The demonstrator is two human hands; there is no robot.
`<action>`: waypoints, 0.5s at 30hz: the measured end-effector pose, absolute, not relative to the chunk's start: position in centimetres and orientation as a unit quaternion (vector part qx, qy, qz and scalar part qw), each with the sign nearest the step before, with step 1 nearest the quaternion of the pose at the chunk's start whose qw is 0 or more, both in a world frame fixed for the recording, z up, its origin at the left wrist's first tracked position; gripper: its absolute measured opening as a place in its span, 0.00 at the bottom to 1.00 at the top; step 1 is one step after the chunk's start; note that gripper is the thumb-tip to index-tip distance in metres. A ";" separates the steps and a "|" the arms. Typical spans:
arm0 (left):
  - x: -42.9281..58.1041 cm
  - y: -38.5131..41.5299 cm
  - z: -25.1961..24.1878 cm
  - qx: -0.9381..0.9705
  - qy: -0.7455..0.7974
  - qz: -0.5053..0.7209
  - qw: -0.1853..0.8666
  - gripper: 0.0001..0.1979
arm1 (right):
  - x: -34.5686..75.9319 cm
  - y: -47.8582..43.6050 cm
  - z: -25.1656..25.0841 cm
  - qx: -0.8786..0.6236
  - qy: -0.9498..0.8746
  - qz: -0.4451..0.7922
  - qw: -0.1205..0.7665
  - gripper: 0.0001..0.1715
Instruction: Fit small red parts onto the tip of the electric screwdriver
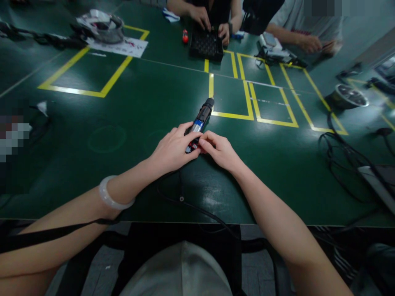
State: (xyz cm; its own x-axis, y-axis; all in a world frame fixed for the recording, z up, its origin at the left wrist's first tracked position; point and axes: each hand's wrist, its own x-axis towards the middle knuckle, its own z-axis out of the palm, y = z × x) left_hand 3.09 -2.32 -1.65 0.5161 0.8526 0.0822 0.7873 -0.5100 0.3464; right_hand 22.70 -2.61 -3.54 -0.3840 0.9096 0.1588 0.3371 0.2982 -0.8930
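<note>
A slim black handheld device [200, 116] lies at a slant on the green table, its dark tip pointing away from me. A blue and silver cylinder and some red bits show along its body, as if the casing is open. My left hand [174, 148] is closed around its lower half, thumb across the top. The fingers of my right hand [219, 150] pinch at its near end, where something small and red shows. What lies between those fingertips is hidden. Beneath my wrists, a thin black cable [197, 208] runs over the table's front edge.
Across the table, a person's hands work over a black tray [206, 45], with a small red object [185, 36] beside it. Yellow tape rectangles [233, 114] mark the surface. A filled bowl [111, 31] stands far left, a round metal bowl [348, 96] and tangled cables [339, 152] right.
</note>
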 end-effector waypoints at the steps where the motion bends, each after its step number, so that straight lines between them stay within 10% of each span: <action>1: 3.2 -2.3 -1.6 0.862 0.478 0.118 0.121 0.25 | 22.8 -2.5 -3.7 -0.434 -0.724 0.403 0.354 0.13; 15: -2.5 -0.5 -0.9 0.850 0.523 0.052 0.029 0.27 | 23.2 -2.0 -4.2 -0.441 -0.723 0.403 0.346 0.12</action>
